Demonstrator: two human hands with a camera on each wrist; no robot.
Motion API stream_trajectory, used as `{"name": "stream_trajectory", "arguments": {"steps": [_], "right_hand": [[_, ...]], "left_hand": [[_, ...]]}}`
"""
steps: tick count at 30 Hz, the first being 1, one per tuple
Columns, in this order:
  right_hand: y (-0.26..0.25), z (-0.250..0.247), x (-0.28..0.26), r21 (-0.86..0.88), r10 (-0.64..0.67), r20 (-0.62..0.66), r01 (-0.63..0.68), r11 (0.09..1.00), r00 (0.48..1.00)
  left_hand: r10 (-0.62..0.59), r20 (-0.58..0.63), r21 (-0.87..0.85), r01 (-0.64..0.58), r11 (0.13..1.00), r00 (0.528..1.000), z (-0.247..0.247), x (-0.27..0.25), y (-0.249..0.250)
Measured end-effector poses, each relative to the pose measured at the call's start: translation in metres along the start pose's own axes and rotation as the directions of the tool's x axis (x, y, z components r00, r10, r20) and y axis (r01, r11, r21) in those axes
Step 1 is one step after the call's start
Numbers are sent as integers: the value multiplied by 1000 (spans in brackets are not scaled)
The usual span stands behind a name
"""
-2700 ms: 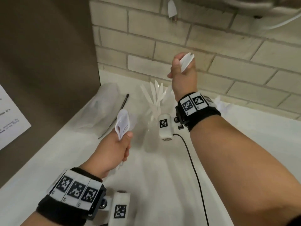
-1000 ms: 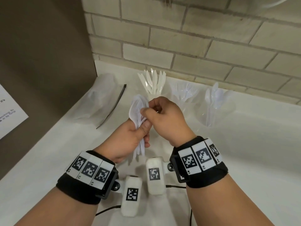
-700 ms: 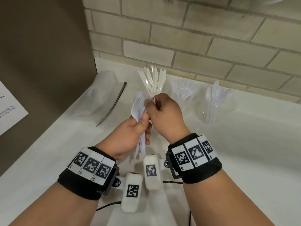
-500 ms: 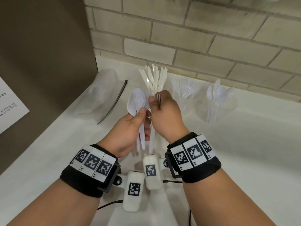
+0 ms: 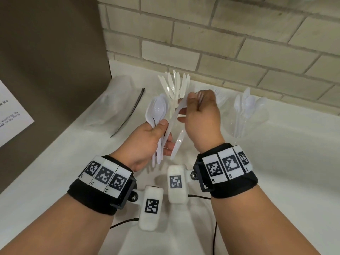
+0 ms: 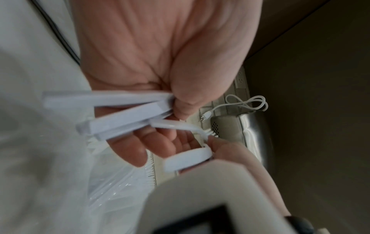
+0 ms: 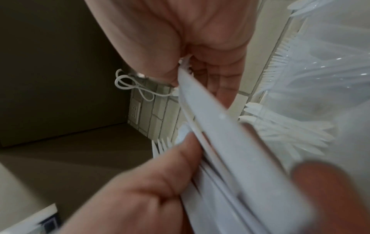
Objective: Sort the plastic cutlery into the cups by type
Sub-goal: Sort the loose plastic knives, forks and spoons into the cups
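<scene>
My left hand (image 5: 161,135) grips a bundle of white plastic cutlery (image 5: 156,111) by the handles, with spoon bowls fanned at its top. In the left wrist view the handles (image 6: 112,101) cross the palm under the thumb. My right hand (image 5: 191,107) pinches a white fork (image 5: 176,144) near its tines, its handle hanging down beside the bundle. Another white handle (image 5: 173,118) slants from the right hand's fingers to the left thumb. Three clear cups stand by the wall: knives (image 5: 174,85), forks (image 5: 219,97) partly hidden behind the right hand, and spoons (image 5: 245,105).
A crumpled clear plastic bag (image 5: 114,103) and a black zip tie (image 5: 128,111) lie at the left on the white counter (image 5: 276,162). A brick wall (image 5: 220,43) stands close behind the cups. A brown panel (image 5: 55,52) closes off the left side.
The right hand came down from the wall to the left hand's bundle, then drew a fork out of it to the right. The left hand keeps hold of the bundle.
</scene>
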State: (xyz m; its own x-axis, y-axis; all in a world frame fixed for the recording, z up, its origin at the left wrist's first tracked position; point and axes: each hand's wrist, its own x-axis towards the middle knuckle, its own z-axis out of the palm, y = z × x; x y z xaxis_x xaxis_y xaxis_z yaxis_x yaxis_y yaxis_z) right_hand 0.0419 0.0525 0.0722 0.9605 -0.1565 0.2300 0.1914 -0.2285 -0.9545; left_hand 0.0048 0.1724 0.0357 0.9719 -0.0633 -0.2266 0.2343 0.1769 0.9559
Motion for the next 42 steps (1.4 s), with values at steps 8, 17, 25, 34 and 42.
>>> {"name": "stream_trajectory", "arguments": {"steps": [8,17,25,34,42], "right_hand": [[-15,-12,4,110,-54,-12,55,992,998],[-2,-7,-5,201,218,367,-305,931,904],[-2,-2,-9,240,164,269,-230,943,949],[5,-9,-3,205,100,92,-117,972,991],[4,-32,14,250,25,-208,29,968,978]], "left_hand": [[-24,47,48,22,999,999,-4,7,-6],[15,165,155,-41,987,986,-1,7,0],[-52,187,174,19,985,981,2,7,4],[-21,152,350,-34,936,988,1,9,-2],[0,83,454,-38,890,997,2,10,-6]]}}
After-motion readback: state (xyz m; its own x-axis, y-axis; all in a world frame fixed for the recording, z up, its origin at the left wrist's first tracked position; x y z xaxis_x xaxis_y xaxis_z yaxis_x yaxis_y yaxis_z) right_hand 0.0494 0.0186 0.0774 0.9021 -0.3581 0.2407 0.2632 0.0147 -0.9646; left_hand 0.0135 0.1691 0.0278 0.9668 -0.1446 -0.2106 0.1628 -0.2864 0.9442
